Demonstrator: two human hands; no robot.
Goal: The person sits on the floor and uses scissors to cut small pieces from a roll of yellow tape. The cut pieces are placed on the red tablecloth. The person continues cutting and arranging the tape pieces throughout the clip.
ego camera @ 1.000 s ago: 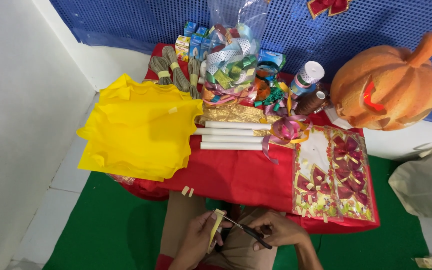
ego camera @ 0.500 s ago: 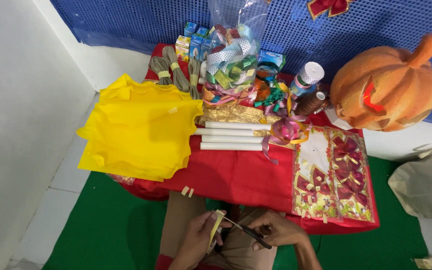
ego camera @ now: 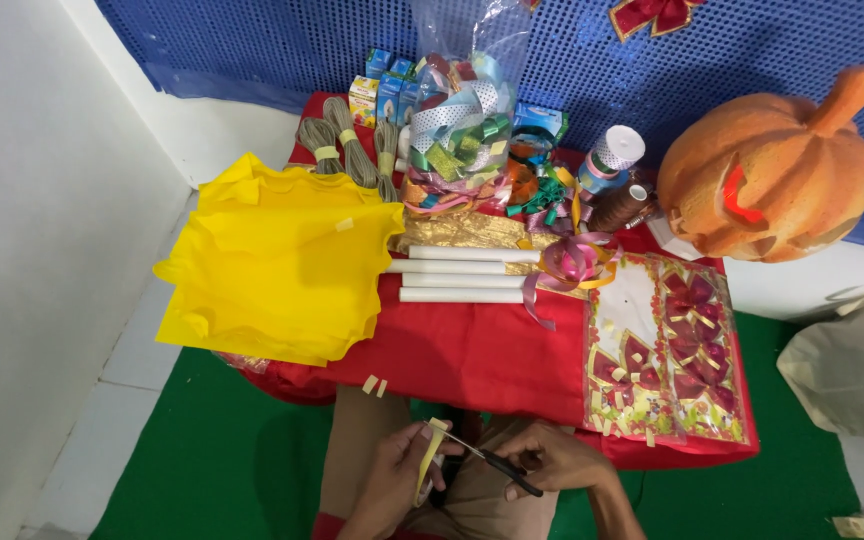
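Small blue and yellow cartons [ego camera: 384,92] are stacked at the table's far edge beside a clear ribbon-filled plastic bag [ego camera: 457,120].

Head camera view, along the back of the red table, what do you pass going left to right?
Yellow fabric sheets → jute twine bundles → clear bag of ribbons → polka-dot ribbon spool → orange pumpkin.
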